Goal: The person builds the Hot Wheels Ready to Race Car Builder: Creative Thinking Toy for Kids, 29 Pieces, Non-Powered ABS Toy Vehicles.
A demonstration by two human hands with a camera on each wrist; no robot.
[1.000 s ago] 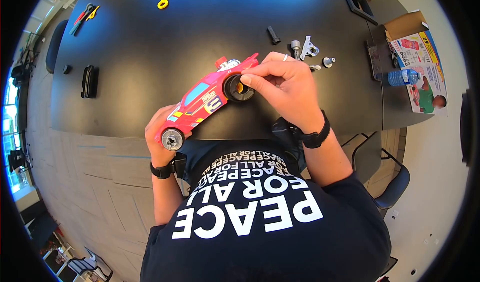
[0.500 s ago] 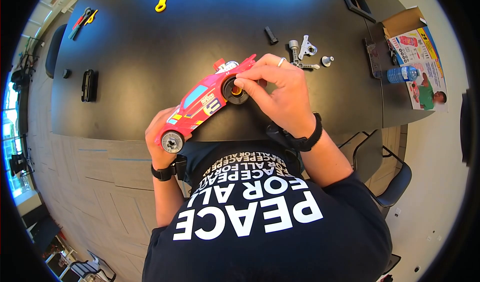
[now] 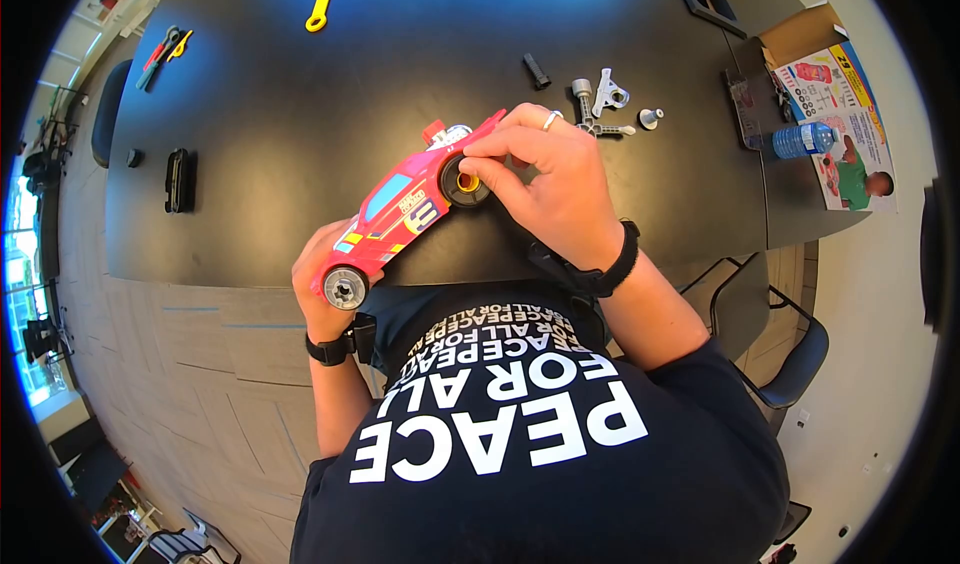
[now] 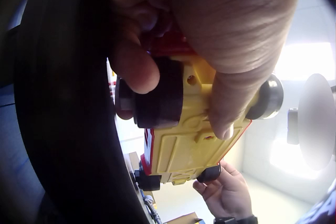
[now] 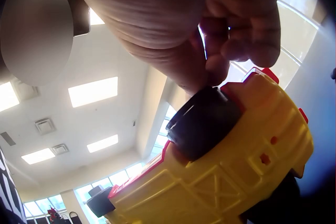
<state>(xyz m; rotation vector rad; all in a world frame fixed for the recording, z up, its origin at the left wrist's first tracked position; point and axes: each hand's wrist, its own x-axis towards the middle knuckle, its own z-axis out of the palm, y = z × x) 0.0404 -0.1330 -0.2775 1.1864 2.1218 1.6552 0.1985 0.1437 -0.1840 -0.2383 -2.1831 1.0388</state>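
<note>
The person's left hand (image 3: 318,274) grips the front end of a red toy car (image 3: 400,199), held above the table's near edge. In the left wrist view, its thumb lies on the car's yellow underside (image 4: 184,150). The right hand (image 3: 550,179) pinches at the black rear wheel (image 3: 468,196), where an orange-yellow hub part shows. A grey-centred front wheel (image 3: 345,288) faces up. In the right wrist view, the right hand (image 5: 210,30) touches the top of the black wheel (image 5: 205,124); what its fingertips hold is partly hidden.
Grey tool parts (image 3: 606,92) and a black piece (image 3: 537,71) lie beyond the right hand. A yellow wrench (image 3: 322,4), more tools (image 3: 160,57) and a black case (image 3: 180,181) are farther left. At the right are a bottle (image 3: 803,141) and a box (image 3: 808,39).
The right hand and the car's rear end have shifted slightly left. Both hands keep their hold, and more of the orange-yellow hub part shows in the rear wheel.
</note>
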